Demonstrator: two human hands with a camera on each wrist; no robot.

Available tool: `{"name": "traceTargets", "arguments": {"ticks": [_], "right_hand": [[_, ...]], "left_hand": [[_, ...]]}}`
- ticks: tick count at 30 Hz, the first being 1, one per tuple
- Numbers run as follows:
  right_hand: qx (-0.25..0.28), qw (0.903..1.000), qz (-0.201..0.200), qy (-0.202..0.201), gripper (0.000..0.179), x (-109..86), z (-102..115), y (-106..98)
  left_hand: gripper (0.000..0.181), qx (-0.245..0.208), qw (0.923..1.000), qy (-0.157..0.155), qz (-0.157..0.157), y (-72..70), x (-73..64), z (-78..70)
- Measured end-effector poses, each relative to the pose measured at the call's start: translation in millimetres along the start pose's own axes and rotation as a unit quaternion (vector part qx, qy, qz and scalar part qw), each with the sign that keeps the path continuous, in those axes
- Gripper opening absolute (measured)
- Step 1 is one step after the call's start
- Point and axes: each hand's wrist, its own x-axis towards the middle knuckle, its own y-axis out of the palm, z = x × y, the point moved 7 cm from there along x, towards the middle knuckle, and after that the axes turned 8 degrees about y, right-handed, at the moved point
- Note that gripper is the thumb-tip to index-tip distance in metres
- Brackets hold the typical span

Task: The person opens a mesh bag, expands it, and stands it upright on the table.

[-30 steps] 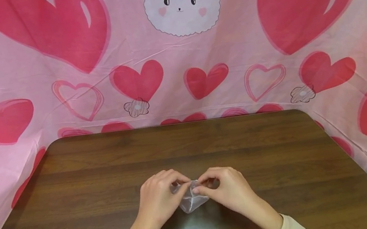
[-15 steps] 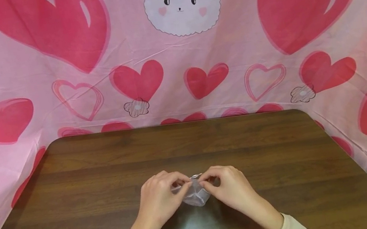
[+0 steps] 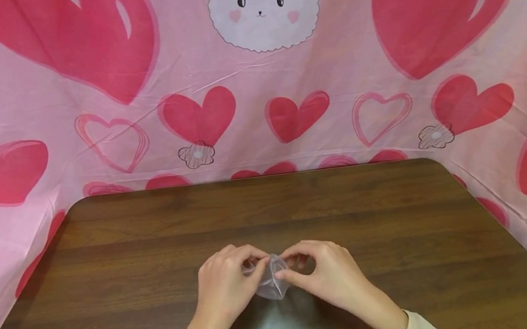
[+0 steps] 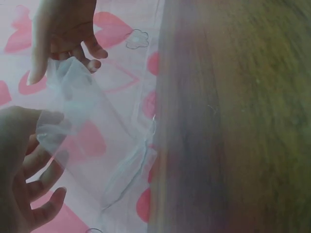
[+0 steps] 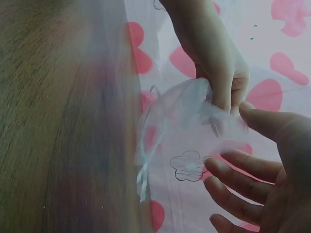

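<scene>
In the head view, a small sheer whitish pouch (image 3: 270,288) is held just above the front middle of the table. My left hand (image 3: 227,281) pinches its left side between thumb and index finger. On the other side, my right hand (image 3: 328,268) holds the pouch's upper edge, thumb in front and index finger behind. A thin pale cord (image 4: 144,150) runs along the pouch in the left wrist view. The right wrist view shows a white strand (image 5: 142,182) hanging from it. Whether anything lies inside cannot be made out.
A dark brown wood-grain table (image 3: 147,226) spreads out under both hands. Pink cloth (image 3: 231,70) with red hearts and a white fluffy animal face hangs along its back and sides.
The right thumb drew back to the right half a second ago and now lies over the pouch's edge again. The pouch's lower part has shifted and creased; the left hand has hardly moved.
</scene>
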Motion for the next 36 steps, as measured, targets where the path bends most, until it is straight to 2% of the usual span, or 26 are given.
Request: {"name": "traceTargets", "arguments": {"ticks": [4,11,18,26,31,36], "right_hand": [[-0.006,0.9999,-0.010,0.012,0.029,0.4,-1.2,-0.9],[0.000,0.9988,-0.034,0.034,0.023,2.2,-4.6,-4.1],[0.008,0.9971,-0.065,0.038,0.013,3.9,-7.3,-7.7],[0.008,0.9996,-0.026,-0.006,0.010,2.6,-0.7,-1.6],[-0.002,0.9993,-0.015,-0.033,0.010,2.0,2.3,0.9],[0.005,0.9992,-0.016,-0.037,0.011,2.0,2.4,1.6]], "left_hand": [[0.013,-0.001,0.9999,-0.008,-0.013,-2.1,-0.4,2.1],[0.017,-0.017,0.9992,-0.023,-0.028,-4.4,-0.2,3.3],[0.020,-0.044,0.9986,-0.025,-0.015,-2.2,-0.1,1.6],[0.025,-0.049,0.9979,-0.029,0.032,2.8,-1.2,1.5],[0.017,-0.030,0.9990,-0.012,0.031,3.0,0.1,0.1],[0.015,-0.018,0.9995,-0.011,0.026,3.0,0.9,0.2]]}}
